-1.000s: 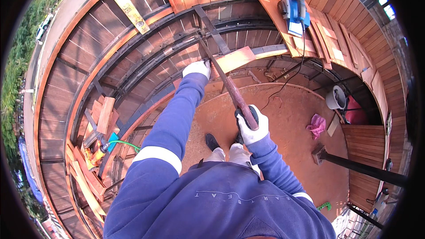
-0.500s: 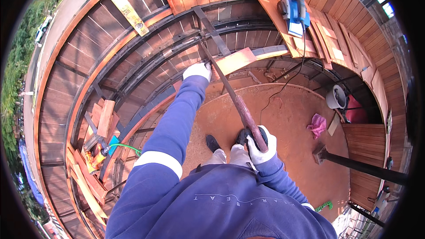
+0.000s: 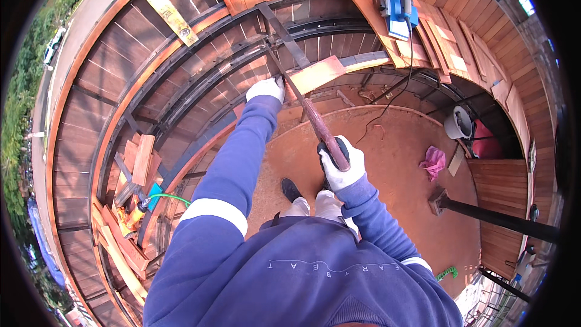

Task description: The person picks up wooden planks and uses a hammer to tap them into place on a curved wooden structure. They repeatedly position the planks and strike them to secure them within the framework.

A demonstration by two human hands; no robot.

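My right hand (image 3: 344, 163), in a white glove with dark fingers, is closed round the thick reddish-brown handle of a long bar (image 3: 319, 124). The bar's thin dark end slants away to the left, over the curved black metal frame (image 3: 233, 54). My left hand (image 3: 267, 90), gloved too, reaches forward beside the bar with its fingers curled; what they hold is hidden. Just right of the left hand, a short reddish wooden board (image 3: 319, 74) lies along the curved ledge, and the bar crosses its left end.
A blue power planer (image 3: 396, 9) sits on boards at the far right, its cord hanging down. At left, a yellow power tool (image 3: 130, 218) with a green hose lies among wood offcuts (image 3: 143, 160). A grey bucket (image 3: 458, 124), pink cloth (image 3: 433, 162) and black post (image 3: 496, 218) are at right.
My right hand has moved forward and slightly left, pushing the bar farther over the frame. The left hand has shifted slightly forward and left, staying by the board.
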